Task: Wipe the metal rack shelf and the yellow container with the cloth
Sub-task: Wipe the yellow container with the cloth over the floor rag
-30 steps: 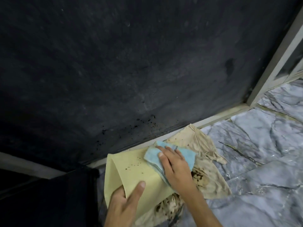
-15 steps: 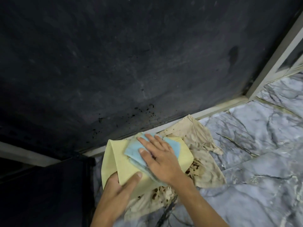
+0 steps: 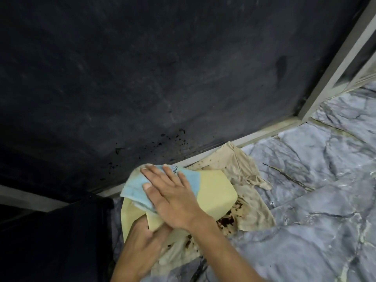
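Note:
The yellow container (image 3: 215,192) lies tilted on a stained beige rag on the floor, just in front of the rack's bottom rail. My right hand (image 3: 171,198) lies flat on a light blue cloth (image 3: 140,189), pressing it on the container's upper left part. My left hand (image 3: 142,239) grips the container's near lower edge from below, partly under my right wrist. The dark metal rack shelf (image 3: 142,78) fills the upper view, with dark specks near its lower edge.
A stained beige rag (image 3: 250,192) spreads under and right of the container on the grey marble floor (image 3: 315,200). A pale metal rack frame (image 3: 333,78) rises at right. A dark object (image 3: 61,241) stands at lower left.
My right hand has slid the blue cloth leftward across the container, exposing its clean right side. My left hand has shifted right, under my right wrist.

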